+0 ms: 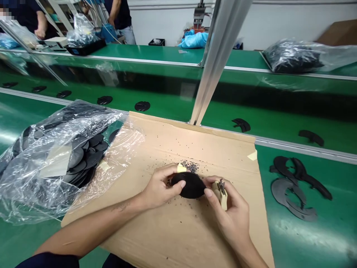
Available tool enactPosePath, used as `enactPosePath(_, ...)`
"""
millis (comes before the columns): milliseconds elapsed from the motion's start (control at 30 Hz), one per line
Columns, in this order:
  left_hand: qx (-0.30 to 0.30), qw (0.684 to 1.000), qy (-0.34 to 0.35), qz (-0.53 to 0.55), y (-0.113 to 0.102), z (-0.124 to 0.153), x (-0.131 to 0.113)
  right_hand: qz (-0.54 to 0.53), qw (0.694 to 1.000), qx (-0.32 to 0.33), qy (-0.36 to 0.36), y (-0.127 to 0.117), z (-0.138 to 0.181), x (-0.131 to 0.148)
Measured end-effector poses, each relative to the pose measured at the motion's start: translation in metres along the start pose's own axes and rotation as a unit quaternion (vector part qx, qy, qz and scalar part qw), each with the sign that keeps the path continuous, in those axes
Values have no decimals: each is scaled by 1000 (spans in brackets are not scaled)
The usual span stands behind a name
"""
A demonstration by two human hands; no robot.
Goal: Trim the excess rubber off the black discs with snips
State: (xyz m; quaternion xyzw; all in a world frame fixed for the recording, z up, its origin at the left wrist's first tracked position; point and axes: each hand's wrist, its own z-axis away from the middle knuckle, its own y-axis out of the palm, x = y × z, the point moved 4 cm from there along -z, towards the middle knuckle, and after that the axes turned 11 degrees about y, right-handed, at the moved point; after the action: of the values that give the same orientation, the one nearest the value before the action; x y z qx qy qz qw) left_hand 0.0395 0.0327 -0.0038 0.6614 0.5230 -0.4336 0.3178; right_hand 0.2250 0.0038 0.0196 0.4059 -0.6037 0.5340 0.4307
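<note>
Green tabletop [331, 234] runs beneath a cardboard sheet [223, 152] strewn with dark crumbs [190, 166]; in the head view, the left hand [158, 188] grasps a black disc [189, 186] over the cardboard, while the right hand [234, 208] clasps a small beige-and-dark item [223, 191], too unclear to identify, with fingertips at the disc's right edge. Edge trimming seems in hand; the next move probably calls for turning the disc steadily. It looks matte, thin and rounded, narrowing rightward.

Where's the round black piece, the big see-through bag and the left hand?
Round black piece [190, 185]: head view, middle of its dark face.
See-through bag [29, 186]: head view, crinkly plastic on its left part.
Left hand [156, 189]: head view, back of the hand.
</note>
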Motion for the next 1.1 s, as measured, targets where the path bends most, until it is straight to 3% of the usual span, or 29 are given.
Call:
enactPosePath(133,62,992,89,-71,3,2,-11,31,998,23,-41,0,2,3)
enactPosePath(233,78,992,69,-76,4,6,-9,49,996,44,-59,3,5,4)
enactPosePath(367,76,995,46,-54,4,7,-4,40,996,40,-71,2,5,6)
enactPosePath(700,41,975,189,-110,3,-1,-18,42,990,53,-121,6,4,6)
enactPosePath(1100,43,972,194,-126,1,-1,-22,59,987,63,-139,6,4,9)
